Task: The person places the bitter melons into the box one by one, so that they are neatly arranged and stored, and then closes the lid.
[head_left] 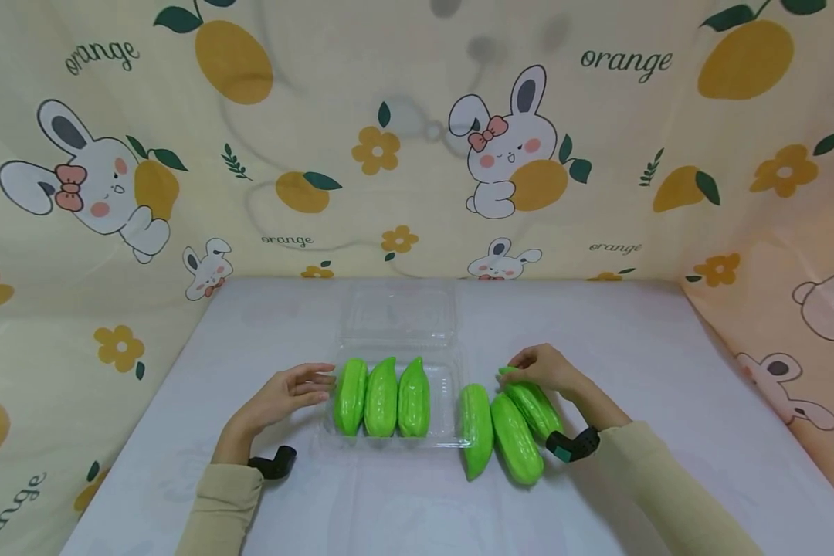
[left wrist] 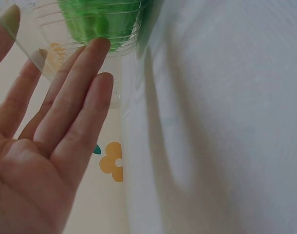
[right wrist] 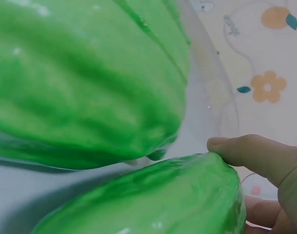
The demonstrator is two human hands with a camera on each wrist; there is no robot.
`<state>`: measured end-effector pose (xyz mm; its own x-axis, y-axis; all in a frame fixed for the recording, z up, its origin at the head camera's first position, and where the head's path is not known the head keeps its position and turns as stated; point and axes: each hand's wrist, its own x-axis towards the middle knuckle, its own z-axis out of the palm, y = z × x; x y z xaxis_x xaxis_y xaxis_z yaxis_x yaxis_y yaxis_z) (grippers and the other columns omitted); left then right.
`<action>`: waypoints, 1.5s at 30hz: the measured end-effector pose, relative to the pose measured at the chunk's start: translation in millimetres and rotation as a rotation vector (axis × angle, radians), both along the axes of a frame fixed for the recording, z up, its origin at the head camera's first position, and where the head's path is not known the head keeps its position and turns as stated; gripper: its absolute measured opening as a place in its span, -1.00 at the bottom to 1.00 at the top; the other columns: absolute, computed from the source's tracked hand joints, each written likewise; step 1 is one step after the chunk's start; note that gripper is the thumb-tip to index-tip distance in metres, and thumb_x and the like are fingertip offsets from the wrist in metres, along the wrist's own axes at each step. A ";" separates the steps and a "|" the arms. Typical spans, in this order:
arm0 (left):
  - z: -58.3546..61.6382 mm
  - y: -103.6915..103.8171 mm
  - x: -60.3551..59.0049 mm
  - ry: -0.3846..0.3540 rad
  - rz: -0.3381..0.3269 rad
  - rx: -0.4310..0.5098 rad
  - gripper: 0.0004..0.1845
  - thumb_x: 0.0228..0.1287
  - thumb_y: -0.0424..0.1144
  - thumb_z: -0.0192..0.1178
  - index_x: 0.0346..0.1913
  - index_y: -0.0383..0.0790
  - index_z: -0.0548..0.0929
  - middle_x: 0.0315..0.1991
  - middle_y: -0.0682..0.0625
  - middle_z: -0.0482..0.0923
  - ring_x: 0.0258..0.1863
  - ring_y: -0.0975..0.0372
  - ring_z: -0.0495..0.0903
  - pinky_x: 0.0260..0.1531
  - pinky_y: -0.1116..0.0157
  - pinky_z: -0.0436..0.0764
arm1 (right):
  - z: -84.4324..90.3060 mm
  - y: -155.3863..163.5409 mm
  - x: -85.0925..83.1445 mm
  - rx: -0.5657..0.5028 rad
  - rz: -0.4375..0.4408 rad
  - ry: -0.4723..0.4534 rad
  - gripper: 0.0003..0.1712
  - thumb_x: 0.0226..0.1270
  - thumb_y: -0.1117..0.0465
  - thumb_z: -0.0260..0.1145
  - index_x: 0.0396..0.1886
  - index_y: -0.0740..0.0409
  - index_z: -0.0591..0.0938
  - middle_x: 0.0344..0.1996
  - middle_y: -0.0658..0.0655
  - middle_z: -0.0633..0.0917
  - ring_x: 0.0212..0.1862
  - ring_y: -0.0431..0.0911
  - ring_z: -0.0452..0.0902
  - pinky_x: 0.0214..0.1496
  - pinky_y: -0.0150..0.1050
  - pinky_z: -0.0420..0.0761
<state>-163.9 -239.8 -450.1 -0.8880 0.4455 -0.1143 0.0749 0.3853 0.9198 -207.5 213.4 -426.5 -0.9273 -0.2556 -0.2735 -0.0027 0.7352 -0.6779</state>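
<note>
Three glossy green bitter melons [head_left: 381, 400] lie side by side in a clear plastic clamshell box [head_left: 447, 401], its lid [head_left: 399, 315] laid back. My left hand [head_left: 288, 395] is at the box's left wall; in the left wrist view its fingers [left wrist: 92, 63] are extended and spread around that clear wall. To the right of the box, my right hand [head_left: 547, 369] pinches the far tip of the rightmost bitter melon [head_left: 533, 409]. The right wrist view shows the thumb on this bitter melon's [right wrist: 187, 190] end, the other fingers partly hidden behind it.
Two more bitter melons lie beside the held one: a middle one [head_left: 517, 444] and a left one [head_left: 477, 428] whose upper part overlaps the box's right edge in the head view. A white cloth covers the table [head_left: 250, 316]. A patterned curtain [head_left: 389, 201] stands behind and at both sides.
</note>
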 end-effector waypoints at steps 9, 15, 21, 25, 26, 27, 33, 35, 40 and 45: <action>-1.3 -1.1 0.8 0.007 -0.003 -0.008 -0.39 0.35 -0.18 0.19 0.36 -0.39 0.30 0.27 -0.41 0.44 0.24 -0.19 0.50 0.11 0.23 0.64 | 5.0 3.3 -4.5 -0.030 -0.048 -0.024 -0.61 0.15 0.07 0.44 -0.17 0.30 0.69 -0.27 0.16 0.70 -0.21 -0.10 0.49 -0.24 -0.38 0.47; -0.3 -1.1 1.5 0.010 -0.003 -0.008 -0.39 0.35 -0.19 0.19 0.36 -0.40 0.30 0.26 -0.41 0.44 0.23 -0.20 0.50 0.11 0.24 0.64 | 8.9 3.9 -5.5 -0.047 -0.058 -0.043 -0.60 0.18 0.05 0.42 -0.14 0.27 0.67 -0.24 0.14 0.68 -0.18 -0.08 0.47 -0.23 -0.36 0.48; 0.7 -0.7 2.7 0.005 0.004 -0.004 -0.38 0.35 -0.18 0.19 0.36 -0.40 0.30 0.26 -0.41 0.44 0.24 -0.19 0.50 0.11 0.25 0.64 | 18.0 5.5 -4.7 -0.072 -0.058 -0.048 -0.58 0.20 0.04 0.41 -0.11 0.28 0.66 -0.19 0.16 0.70 -0.18 -0.09 0.49 -0.21 -0.37 0.50; 0.1 -0.6 2.9 0.003 0.009 -0.004 -0.38 0.35 -0.18 0.19 0.36 -0.40 0.30 0.26 -0.41 0.45 0.23 -0.18 0.51 0.10 0.27 0.64 | 23.5 6.8 -3.9 -0.097 -0.063 -0.058 -0.54 0.21 0.02 0.39 -0.07 0.30 0.64 -0.17 0.17 0.69 -0.19 -0.12 0.49 -0.20 -0.38 0.52; -0.2 -0.6 2.9 0.003 0.009 -0.005 -0.38 0.35 -0.18 0.19 0.36 -0.40 0.30 0.26 -0.40 0.45 0.23 -0.18 0.51 0.10 0.28 0.64 | 24.5 6.9 -3.8 -0.103 -0.067 -0.062 -0.54 0.22 0.02 0.39 -0.06 0.31 0.63 -0.18 0.16 0.69 -0.20 -0.12 0.49 -0.20 -0.38 0.53; -0.3 -0.6 2.8 0.003 0.009 -0.004 -0.38 0.35 -0.18 0.19 0.36 -0.40 0.30 0.26 -0.40 0.45 0.23 -0.18 0.51 0.10 0.27 0.64 | 25.4 7.0 -3.7 -0.110 -0.071 -0.067 -0.53 0.22 0.03 0.38 -0.05 0.31 0.62 -0.19 0.15 0.69 -0.22 -0.13 0.49 -0.21 -0.38 0.53; -0.5 -0.5 2.0 0.008 0.008 -0.006 -0.39 0.35 -0.18 0.19 0.36 -0.39 0.31 0.26 -0.40 0.45 0.23 -0.17 0.51 0.10 0.26 0.64 | 28.8 6.4 -4.0 -0.137 -0.083 -0.081 -0.51 0.25 0.03 0.37 -0.02 0.34 0.60 -0.24 0.08 0.67 -0.25 -0.16 0.48 -0.20 -0.37 0.54; -0.6 -0.5 1.9 0.007 0.008 -0.007 -0.39 0.35 -0.18 0.19 0.36 -0.39 0.31 0.26 -0.40 0.45 0.23 -0.17 0.51 0.10 0.26 0.64 | 29.6 6.1 -4.2 -0.140 -0.081 -0.075 -0.51 0.25 0.03 0.36 -0.02 0.34 0.61 -0.24 0.07 0.67 -0.24 -0.17 0.48 -0.19 -0.37 0.54; -0.5 -0.5 1.6 0.006 0.010 -0.012 -0.39 0.35 -0.18 0.20 0.36 -0.38 0.31 0.26 -0.40 0.45 0.23 -0.17 0.51 0.10 0.24 0.64 | 31.2 5.6 -4.2 -0.152 -0.072 -0.068 -0.51 0.26 0.03 0.36 -0.01 0.35 0.61 -0.26 0.04 0.68 -0.23 -0.18 0.49 -0.16 -0.37 0.54; 0.2 0.0 1.1 0.003 0.012 -0.014 -0.39 0.34 -0.18 0.20 0.36 -0.38 0.31 0.26 -0.39 0.45 0.23 -0.17 0.51 0.11 0.22 0.64 | 33.9 4.1 -3.4 -0.190 -0.054 -0.061 -0.47 0.27 0.02 0.35 0.03 0.37 0.59 -0.28 0.02 0.67 -0.26 -0.21 0.50 -0.17 -0.36 0.56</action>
